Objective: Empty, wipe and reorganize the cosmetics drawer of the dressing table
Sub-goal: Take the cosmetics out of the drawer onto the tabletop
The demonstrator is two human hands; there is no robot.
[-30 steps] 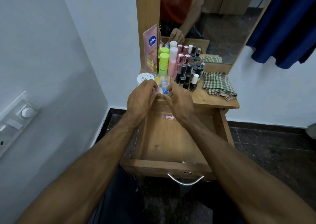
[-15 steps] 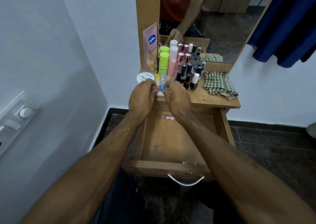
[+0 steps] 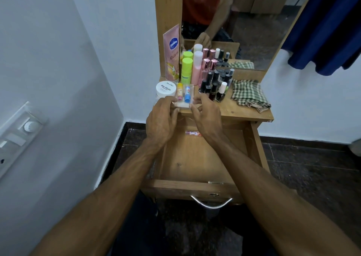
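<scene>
Drawer, head view: pulled-out wooden cosmetics drawer (image 3: 197, 158) hangs open below the surface, nearly bare; one small pink printed tube (image 3: 192, 133) lies at its back.
Hands: left hand (image 3: 162, 121) pinches the near edge of a clear plastic tray (image 3: 183, 104) holding a yellow-capped stick (image 3: 179, 91) and a blue-capped stick (image 3: 187, 93); right hand (image 3: 206, 115) hovers beside it, fingers loosely spread, gripping nothing.
Surface: wooden dressing-table surface (image 3: 240, 111) carries a white round jar (image 3: 166, 89), glossy dark nail-polish bottles (image 3: 215, 89) packed close together, and a crumpled green checked cloth (image 3: 249, 94).
Risk: the tray overhangs the front edge; a nudge could likely tip the smooth sticks into the drawer or knock over the glass bottles.
</scene>
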